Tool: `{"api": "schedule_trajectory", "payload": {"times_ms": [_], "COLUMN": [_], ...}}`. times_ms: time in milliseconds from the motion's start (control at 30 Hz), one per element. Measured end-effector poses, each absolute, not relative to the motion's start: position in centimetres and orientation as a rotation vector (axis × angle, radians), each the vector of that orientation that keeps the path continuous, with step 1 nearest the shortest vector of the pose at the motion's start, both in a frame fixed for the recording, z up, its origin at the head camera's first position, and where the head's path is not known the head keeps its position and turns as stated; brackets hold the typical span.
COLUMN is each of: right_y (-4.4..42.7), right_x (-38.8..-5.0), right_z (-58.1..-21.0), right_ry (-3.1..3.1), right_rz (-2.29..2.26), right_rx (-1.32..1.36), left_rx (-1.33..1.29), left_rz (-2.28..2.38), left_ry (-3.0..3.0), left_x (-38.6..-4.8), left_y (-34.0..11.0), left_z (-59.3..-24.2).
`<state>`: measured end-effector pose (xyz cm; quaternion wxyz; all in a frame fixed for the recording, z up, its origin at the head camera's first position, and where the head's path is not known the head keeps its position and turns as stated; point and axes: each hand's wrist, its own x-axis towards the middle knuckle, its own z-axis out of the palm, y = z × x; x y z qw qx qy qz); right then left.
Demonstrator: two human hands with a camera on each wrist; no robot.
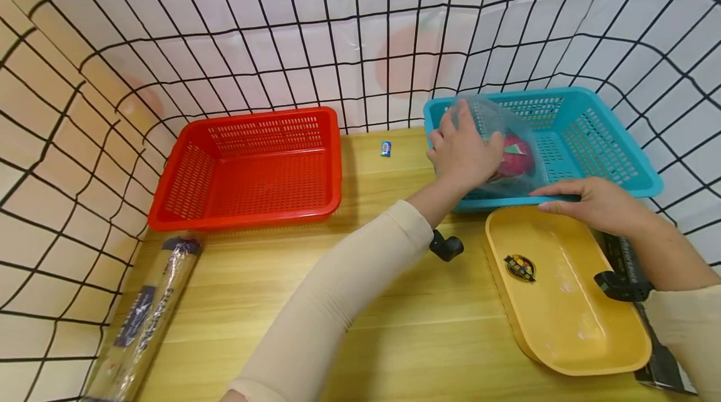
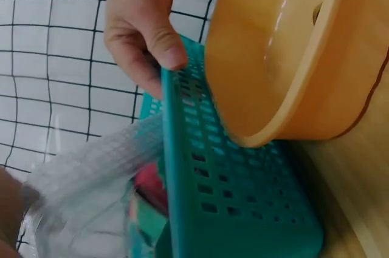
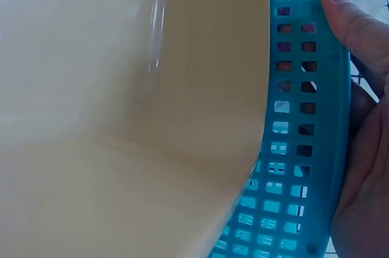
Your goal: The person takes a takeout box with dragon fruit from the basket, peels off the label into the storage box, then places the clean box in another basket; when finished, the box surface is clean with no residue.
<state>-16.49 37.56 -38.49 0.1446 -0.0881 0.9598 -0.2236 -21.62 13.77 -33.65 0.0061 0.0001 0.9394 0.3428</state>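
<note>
On the right stands a blue plastic basket point(image 1: 611, 158) with slotted walls. In it is a clear plastic bag point(image 1: 498, 113) around a rounded red item point(image 1: 521, 164) with a green and white patch; its kind is unclear. My left hand point(image 1: 464, 148) holds the bag at its left side, over the basket; some fingertips are hidden. My right hand point(image 1: 603, 201) grips the basket's near rim. Its thumb point(image 3: 349, 18) lies on the outer side in the right wrist view, the fingers passing behind the rim. In the left wrist view the bag point(image 2: 97, 179) stretches toward the blurred left hand.
A yellow tray point(image 1: 569, 302) touches the basket's near side, partly over dark packaging point(image 1: 664, 358). At left is a red basket point(image 1: 253, 183), with a long clear-wrapped package point(image 1: 149, 314) below it. A small blue packet point(image 1: 385, 148) lies between the baskets. Black wire mesh point(image 1: 360, 39) surrounds the table.
</note>
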Motion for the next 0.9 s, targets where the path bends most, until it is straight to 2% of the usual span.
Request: {"api": "schedule_trajectory", "payload": {"times_ms": [167,433,633,900], "right_y": [37.7,37.7,37.6,37.7], "right_x": [-16.4,-16.6,-16.6,-16.6], "right_z": [-38.6,-38.7,-38.7,-38.7], "right_ry": [2.768,2.777,2.779,2.772], "right_rz": [-0.633,-0.631,-0.648,-0.648], "right_rx": [-0.246,-0.259,-0.262,-0.236], "left_rx": [0.008,0.061,0.229,0.282], "left_rz": [0.962,1.050,1.119,1.252], "left_ry": [2.881,2.727,2.561,2.605], "left_x": [-21.4,-21.4,-21.9,-22.2], "left_y": [13.3,13.8,13.8,13.2], "left_z": [-33.5,-33.4,-34.8,-35.9]}}
